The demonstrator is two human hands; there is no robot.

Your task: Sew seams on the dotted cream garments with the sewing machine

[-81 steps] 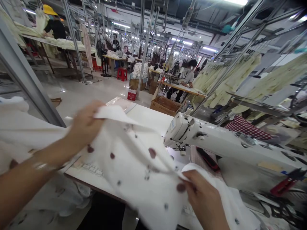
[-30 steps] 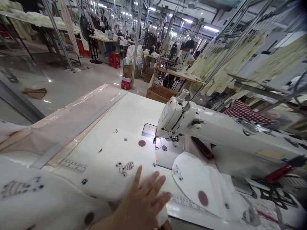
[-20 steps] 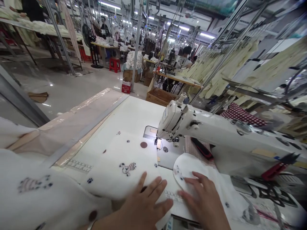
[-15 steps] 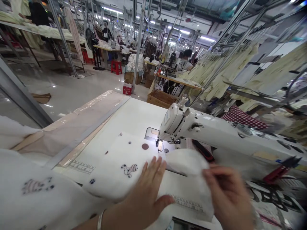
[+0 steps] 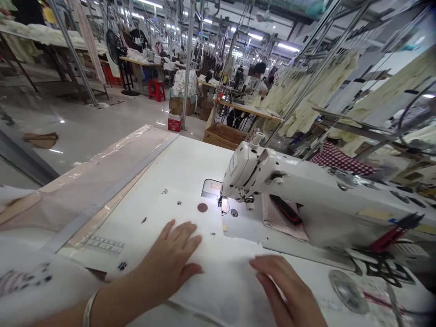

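Head view: my left hand [image 5: 177, 256] lies palm down, fingers loosely spread; it presses on cloth and grasps nothing that I can see. My right hand [image 5: 286, 286] is half curled, thumb and forefinger nearly meeting at the tips on the white piece [image 5: 228, 277]; whether they pinch its fabric I cannot tell.

The white piece lies plain face up in front of me, between and beneath my hands, over the near right part of the printed cloth [image 5: 160, 211]. Its boundary near my left hand is hard to make out. Half a second ago my right hand held this piece raised at the right; it is now laid down, and my left hand has slid leftward. The two layers consequently overlap, just short of the presser foot [image 5: 220, 200], which stands beside the printed cloth's right edge.

Farther out, the sewing machine [image 5: 296, 181] extends to the right across the white table [image 5: 200, 159]. Under its arm a black-and-red tool [image 5: 286, 210] rests on a folded pink cloth [image 5: 282, 229]; red-handled snips [image 5: 397, 234] lie beyond. More printed fabric [image 5: 30, 279] is heaped at my left. Behind the table stand an open carton [image 5: 225, 135] and a red stool [image 5: 156, 90].
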